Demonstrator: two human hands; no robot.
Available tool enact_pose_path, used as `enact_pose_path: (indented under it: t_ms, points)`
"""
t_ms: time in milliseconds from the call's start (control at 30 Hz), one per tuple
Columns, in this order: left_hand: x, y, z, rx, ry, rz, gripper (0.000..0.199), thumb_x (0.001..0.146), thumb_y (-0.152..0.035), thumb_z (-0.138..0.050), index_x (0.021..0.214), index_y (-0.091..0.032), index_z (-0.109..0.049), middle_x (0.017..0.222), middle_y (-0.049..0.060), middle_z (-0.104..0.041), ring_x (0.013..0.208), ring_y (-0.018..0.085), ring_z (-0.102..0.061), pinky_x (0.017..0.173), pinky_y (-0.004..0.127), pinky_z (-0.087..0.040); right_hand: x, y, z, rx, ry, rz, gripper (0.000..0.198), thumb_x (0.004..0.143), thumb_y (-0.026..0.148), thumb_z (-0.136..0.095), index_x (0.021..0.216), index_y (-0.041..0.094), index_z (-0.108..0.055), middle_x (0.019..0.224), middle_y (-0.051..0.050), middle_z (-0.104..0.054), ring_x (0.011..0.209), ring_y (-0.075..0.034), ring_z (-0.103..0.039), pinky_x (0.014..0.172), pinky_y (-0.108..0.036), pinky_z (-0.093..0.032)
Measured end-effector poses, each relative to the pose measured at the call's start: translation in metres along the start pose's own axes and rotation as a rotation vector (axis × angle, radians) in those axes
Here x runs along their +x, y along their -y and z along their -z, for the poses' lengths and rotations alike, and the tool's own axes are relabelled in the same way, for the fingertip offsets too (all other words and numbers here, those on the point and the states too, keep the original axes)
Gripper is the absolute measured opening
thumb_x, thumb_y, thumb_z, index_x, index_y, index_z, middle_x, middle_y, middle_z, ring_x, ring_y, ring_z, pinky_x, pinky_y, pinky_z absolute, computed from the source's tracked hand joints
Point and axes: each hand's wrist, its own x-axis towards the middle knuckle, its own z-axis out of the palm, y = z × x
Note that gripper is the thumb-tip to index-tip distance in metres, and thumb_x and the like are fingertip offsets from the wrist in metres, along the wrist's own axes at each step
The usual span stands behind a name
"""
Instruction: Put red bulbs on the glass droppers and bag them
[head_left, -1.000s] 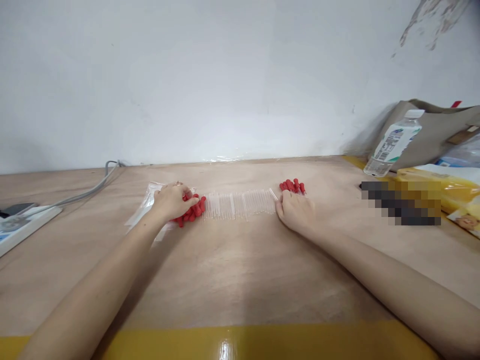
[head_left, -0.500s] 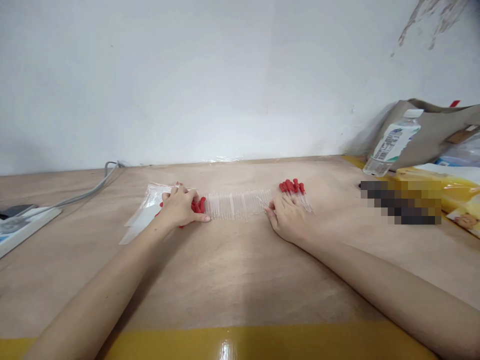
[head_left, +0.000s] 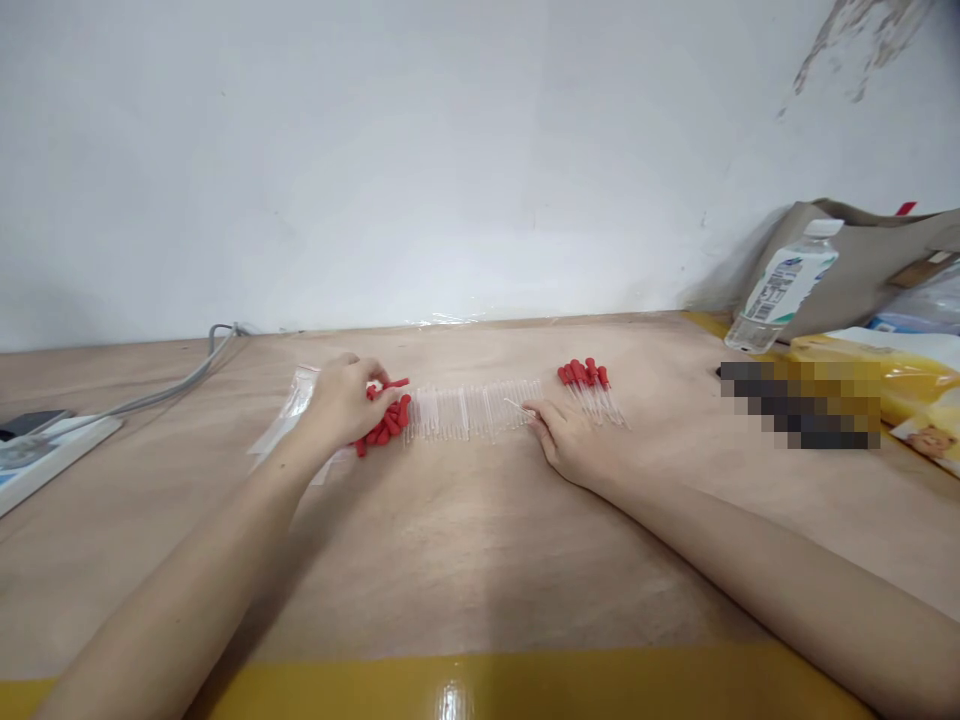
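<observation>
My left hand (head_left: 351,398) is closed on a red rubber dropper bulb (head_left: 396,383), just above a pile of red bulbs (head_left: 386,425). That pile lies by a clear plastic bag (head_left: 289,420), which my hand and forearm partly cover. A row of thin clear pipette tubes (head_left: 472,410) lies side by side between my two hands. My right hand (head_left: 570,440) rests on the table and pinches one clear pipette tube (head_left: 519,407), its tip pointing left over the row. Behind my right hand lies a bunch of droppers (head_left: 589,380), clear tubes fitted with red bulbs.
On the left is a white power strip (head_left: 67,455) with a grey cable (head_left: 161,395) running to the wall. At the right stand a plastic bottle (head_left: 780,290), a grey-brown bag (head_left: 855,270) and a yellow package (head_left: 847,355). A blurred-out dark object lies in front of them.
My left hand has lifted from the pile with a red bulb between its fingers, uncovering more bulbs. My right hand has shifted slightly left, raising the pipette tube's tip.
</observation>
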Motion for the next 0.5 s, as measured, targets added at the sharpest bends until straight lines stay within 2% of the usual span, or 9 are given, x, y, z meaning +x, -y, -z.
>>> enact_pose_path:
  t_ms: [100,167,233,300,500]
  points:
    - [-0.015,-0.023,-0.032,-0.512,0.06,-0.039,0.024,0.073,-0.037,-0.056,0.083,-0.016,-0.059,0.075,0.005,-0.062,0.069,0.017,-0.058,0.065,0.031,-0.047,-0.002,0.001,0.0,0.027,0.011,0.04,0.029,0.091,0.021,-0.032,0.11,0.017,-0.054,0.091,-0.005,-0.062,0.079,-0.015,-0.055,0.07,-0.026,-0.038]
    - [-0.027,-0.036,-0.057,-0.759,0.145,0.0,0.025,0.071,-0.037,-0.06,0.082,-0.015,-0.059,0.075,0.005,-0.064,0.068,0.016,-0.06,0.065,0.03,-0.049,-0.003,0.002,0.002,0.003,-0.004,0.044,0.028,0.091,0.021,-0.033,0.107,0.018,-0.056,0.092,-0.005,-0.063,0.08,-0.015,-0.055,0.073,-0.027,-0.037]
    - [-0.037,-0.044,-0.075,-0.832,0.172,0.034,0.024,0.071,-0.036,-0.063,0.082,-0.014,-0.06,0.076,0.006,-0.065,0.07,0.017,-0.061,0.067,0.03,-0.049,-0.004,0.003,0.003,-0.019,-0.029,0.036,0.027,0.091,0.022,-0.033,0.104,0.018,-0.057,0.094,-0.005,-0.063,0.081,-0.015,-0.056,0.076,-0.029,-0.036]
    - [-0.043,-0.045,-0.085,-0.824,0.178,0.031,0.024,0.072,-0.037,-0.062,0.083,-0.015,-0.061,0.077,0.005,-0.066,0.07,0.016,-0.061,0.067,0.03,-0.05,-0.005,0.003,0.004,-0.02,-0.041,0.039,0.026,0.091,0.022,-0.034,0.102,0.018,-0.057,0.095,-0.005,-0.063,0.08,-0.015,-0.056,0.077,-0.03,-0.035]
    - [-0.047,-0.044,-0.083,-0.775,0.182,-0.028,0.02,0.076,-0.036,-0.06,0.081,-0.017,-0.059,0.08,0.004,-0.065,0.069,0.016,-0.061,0.065,0.029,-0.049,-0.005,0.007,0.003,-0.032,-0.022,0.133,0.026,0.091,0.023,-0.035,0.101,0.019,-0.058,0.092,-0.005,-0.064,0.077,-0.015,-0.057,0.074,-0.031,-0.034]
